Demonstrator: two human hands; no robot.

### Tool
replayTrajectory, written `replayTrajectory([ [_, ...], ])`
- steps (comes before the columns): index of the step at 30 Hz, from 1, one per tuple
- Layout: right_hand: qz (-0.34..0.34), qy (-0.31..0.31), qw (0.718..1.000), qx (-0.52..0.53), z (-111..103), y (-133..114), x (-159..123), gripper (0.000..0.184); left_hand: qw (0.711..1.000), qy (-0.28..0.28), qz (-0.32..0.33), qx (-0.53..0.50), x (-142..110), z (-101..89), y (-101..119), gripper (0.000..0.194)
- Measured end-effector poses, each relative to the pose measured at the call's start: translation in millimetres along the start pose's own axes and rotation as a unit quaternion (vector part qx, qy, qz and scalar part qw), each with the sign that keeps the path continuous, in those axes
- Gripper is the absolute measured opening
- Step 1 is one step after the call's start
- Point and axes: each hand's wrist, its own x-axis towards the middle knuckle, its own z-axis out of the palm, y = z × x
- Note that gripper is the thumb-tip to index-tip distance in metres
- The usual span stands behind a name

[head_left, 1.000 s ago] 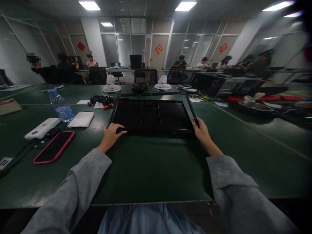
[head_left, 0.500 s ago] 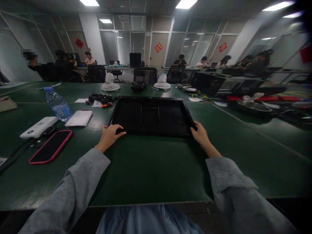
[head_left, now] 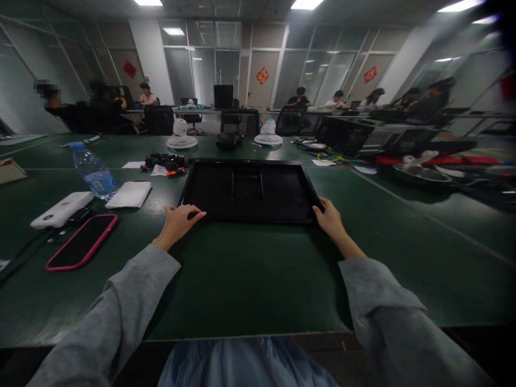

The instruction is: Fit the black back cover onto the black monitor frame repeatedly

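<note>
I have the black casing (head_left: pixel 278 188) flat on the green worktop (head_left: pixel 250 279) at the middle of the frame, its hollow side up and a rim running round it. The left hand (head_left: pixel 177 224) touches its lower-left corner, thumb and forefinger curved with their tips close together — I cannot tell whether those fingers are clamped on the rim. The right hand (head_left: pixel 330 217) has the lower-right corner, fingers clamped on it, the thumb over the rim.

At the left of the frame I see a pink-edged phone (head_left: pixel 83 242) below a white device (head_left: pixel 62 209), with a bottle (head_left: pixel 97 174) and a white pad (head_left: pixel 129 194) just above and to the right. Dark clutter (head_left: pixel 163 163) with an orange part sits near the casing's upper-left corner. Above the casing are two white fans (head_left: pixel 182 142) — a black pouch (head_left: pixel 228 141) between them. Cables (head_left: pixel 334 156) and a pan (head_left: pixel 423 174) lie toward the right. Seated people (head_left: pixel 298 99) line the top.
</note>
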Motion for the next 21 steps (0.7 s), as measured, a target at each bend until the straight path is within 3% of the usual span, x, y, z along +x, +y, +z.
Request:
replayTrajectory([
  [6,-0.045,-0.02,0.999,0.009,1.7,-4.5,-2.9,0.05,0.996,0.053,-0.004,0.077,-3.4,-0.9,-0.7,0.059],
  [10,-0.037,-0.023,0.999,0.004,3.4,-9.2,-4.0,0.05,0.992,0.108,-0.022,0.062,-4.6,-3.5,0.6,0.051],
  [13,-0.02,-0.025,0.999,0.004,3.4,-10.5,-3.1,0.051,0.977,0.194,-0.085,0.039,-0.9,-1.9,-5.6,0.038],
  [15,-0.013,-0.028,0.999,0.011,3.6,-9.8,-1.8,0.051,0.962,0.226,-0.152,0.013,2.7,1.0,-14.9,0.041],
  [18,-0.002,-0.025,0.999,0.025,4.8,-7.5,0.5,0.051,0.95,0.198,-0.235,-0.065,6.9,5.4,-31.3,0.048],
  [21,0.01,-0.023,0.999,0.034,5.5,-5.9,2.0,0.052,0.945,0.141,-0.263,-0.132,8.3,7.7,-42.3,0.046],
])
